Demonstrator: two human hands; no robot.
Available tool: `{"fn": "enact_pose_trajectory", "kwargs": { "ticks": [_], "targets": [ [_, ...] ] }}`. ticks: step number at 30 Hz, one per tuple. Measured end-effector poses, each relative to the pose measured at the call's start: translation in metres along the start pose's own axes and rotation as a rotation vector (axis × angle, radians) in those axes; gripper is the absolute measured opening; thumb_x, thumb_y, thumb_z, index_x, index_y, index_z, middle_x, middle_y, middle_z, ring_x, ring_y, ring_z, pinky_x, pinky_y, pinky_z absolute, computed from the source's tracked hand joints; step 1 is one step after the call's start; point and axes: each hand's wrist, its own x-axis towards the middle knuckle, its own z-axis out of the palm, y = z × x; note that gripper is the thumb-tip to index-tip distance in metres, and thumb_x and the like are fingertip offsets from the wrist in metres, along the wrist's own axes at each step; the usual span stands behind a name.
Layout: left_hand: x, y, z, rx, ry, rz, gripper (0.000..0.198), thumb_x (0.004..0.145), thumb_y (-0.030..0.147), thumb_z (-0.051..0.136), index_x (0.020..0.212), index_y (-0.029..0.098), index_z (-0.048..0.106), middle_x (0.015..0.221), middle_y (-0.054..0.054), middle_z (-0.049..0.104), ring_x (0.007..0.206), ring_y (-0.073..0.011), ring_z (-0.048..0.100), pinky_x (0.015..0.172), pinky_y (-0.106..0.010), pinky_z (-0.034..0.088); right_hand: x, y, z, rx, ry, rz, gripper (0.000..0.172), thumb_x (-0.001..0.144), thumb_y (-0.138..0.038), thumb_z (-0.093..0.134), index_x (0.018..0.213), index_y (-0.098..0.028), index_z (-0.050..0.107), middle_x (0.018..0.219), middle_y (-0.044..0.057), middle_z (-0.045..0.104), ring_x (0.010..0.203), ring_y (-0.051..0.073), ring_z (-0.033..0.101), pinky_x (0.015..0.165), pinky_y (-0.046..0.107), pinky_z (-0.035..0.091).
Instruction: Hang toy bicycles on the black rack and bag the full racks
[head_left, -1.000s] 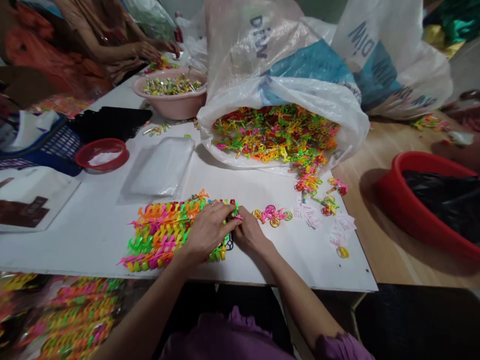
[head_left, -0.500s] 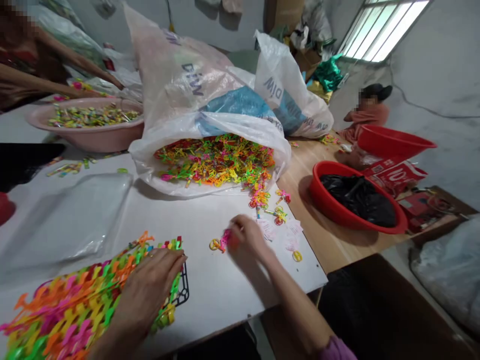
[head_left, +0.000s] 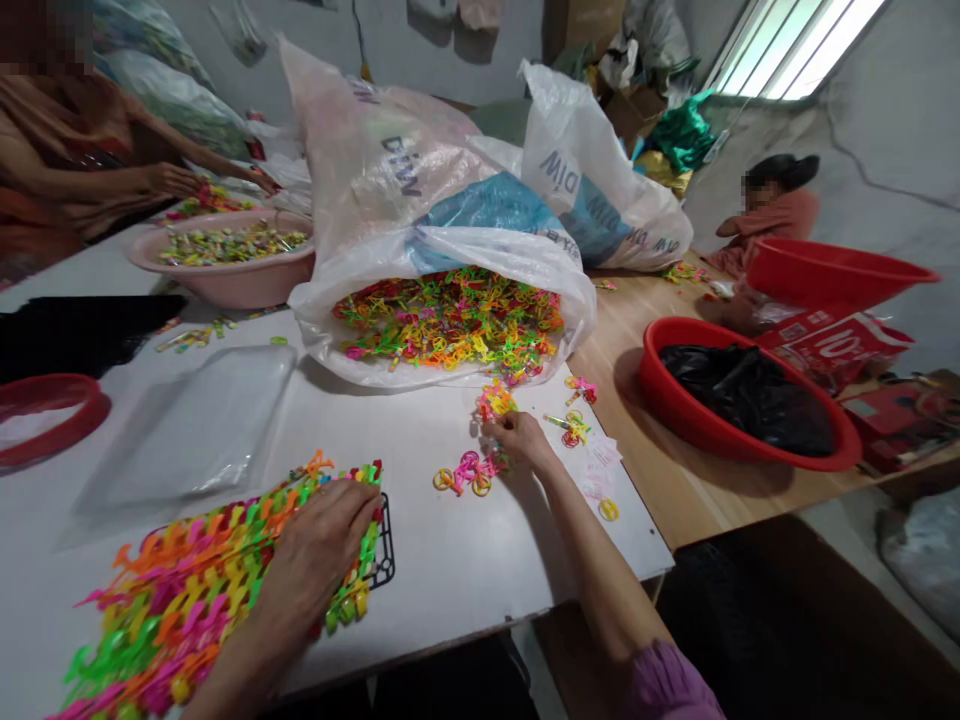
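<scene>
Right hand (head_left: 521, 440) has moved above the pink-and-yellow plastic toy bicycle (head_left: 469, 473), its grip on the loose plastic toys (head_left: 495, 402) unclear; left hand (head_left: 315, 545) rests unclenched on the stacked multicolored plastic chain (head_left: 202, 590).

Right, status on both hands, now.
Left hand resting on stacked neon plastic pieces. Right hand at loose plastic bicycle pieces. Open sack beyond.

Toy strip (head_left: 195, 590): smooth, glossy moulded plastic; loose pieces (head_left: 450, 320) same finish. Sack (head_left: 390, 130): thin translucent plastic film, creased, slight sheen. Desk (head_left: 450, 570): white, smooth, low sheen, looks laminated. Wood board (head_left: 622, 440) alongside: pale grain, satin. Red basin (head_left: 720, 440), pink basin (head_left: 225, 285): smooth plastic, glossy. Black bag (head_left: 750, 395): crinkled shiny film. Slips (head_left: 600, 470): matt paper.
</scene>
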Motion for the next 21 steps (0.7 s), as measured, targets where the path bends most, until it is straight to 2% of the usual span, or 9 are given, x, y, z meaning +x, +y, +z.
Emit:
{"fn": "enact_pose_trajectory", "kwargs": {
  "ticks": [3,6,9,12,14,17,21],
  "targets": [
    [0.003,0.003,0.000,0.050,-0.036,-0.014,0.026,0.092,0.031,0.038,0.082,0.020,0.060,0.079,-0.002,0.063,0.077,-0.0161,0.059,0.074,-0.028,0.044,-0.010,-0.017,0.010,0.461,-0.138,-0.046,0.030,0.076,-0.047,0.051,0.069,-0.017,0.053,0.054,-0.005,0.044,0.044,0.007,0.034,0.044,0.020,0.029],
    [0.006,0.009,-0.006,0.093,-0.072,-0.031,0.026,0.091,0.028,0.039,0.080,0.017,0.061,0.079,-0.004,0.062,0.080,-0.0175,0.058,0.077,-0.030,0.044,-0.034,-0.032,0.032,0.753,-0.274,-0.040,0.030,0.067,-0.044,0.060,0.078,-0.017,0.054,0.055,-0.006,0.045,0.043,0.005,0.032,0.042,0.018,0.026],
    [0.003,0.015,-0.020,0.080,-0.003,-0.056,0.022,0.090,0.025,0.043,0.093,0.015,0.062,0.094,-0.006,0.063,0.091,-0.0180,0.057,0.084,-0.031,0.044,-0.072,-0.038,0.062,0.684,-0.387,-0.128,0.030,0.064,-0.034,0.064,0.087,-0.016,0.056,0.058,-0.006,0.049,0.048,0.007,0.040,0.046,0.019,0.032],
    [-0.013,0.023,-0.036,0.066,0.057,-0.049,0.021,0.090,0.023,0.044,0.101,0.015,0.060,0.099,-0.006,0.063,0.096,-0.0179,0.055,0.088,-0.032,0.042,-0.110,-0.032,0.091,0.507,-0.309,-0.226,0.022,0.071,-0.030,0.059,0.088,-0.017,0.057,0.060,-0.005,0.049,0.053,0.009,0.043,0.051,0.020,0.036],
    [-0.030,0.030,-0.040,0.050,-0.013,0.002,0.020,0.090,0.021,0.044,0.100,0.016,0.060,0.095,-0.005,0.064,0.093,-0.0173,0.056,0.086,-0.032,0.043,-0.126,-0.025,0.109,0.405,-0.257,-0.236,0.015,0.075,-0.029,0.055,0.083,-0.016,0.056,0.063,-0.003,0.052,0.057,0.010,0.045,0.054,0.022,0.038],
    [-0.051,0.041,-0.032,0.046,-0.077,0.033,0.021,0.089,0.020,0.045,0.105,0.016,0.058,0.098,-0.005,0.064,0.095,-0.0179,0.056,0.089,-0.033,0.041,-0.134,-0.016,0.126,0.334,-0.218,-0.318,0.010,0.076,-0.023,0.049,0.082,-0.017,0.053,0.071,0.001,0.057,0.064,0.013,0.050,0.061,0.024,0.040],
    [-0.059,0.051,-0.016,0.031,-0.014,-0.019,0.025,0.088,0.025,0.049,0.111,0.016,0.055,0.101,-0.006,0.063,0.097,-0.0190,0.055,0.090,-0.034,0.040,-0.132,-0.010,0.126,0.185,-0.178,-0.526,0.011,0.069,-0.013,0.042,0.077,-0.019,0.047,0.074,0.001,0.051,0.066,0.014,0.048,0.061,0.025,0.039]
  ]
}}
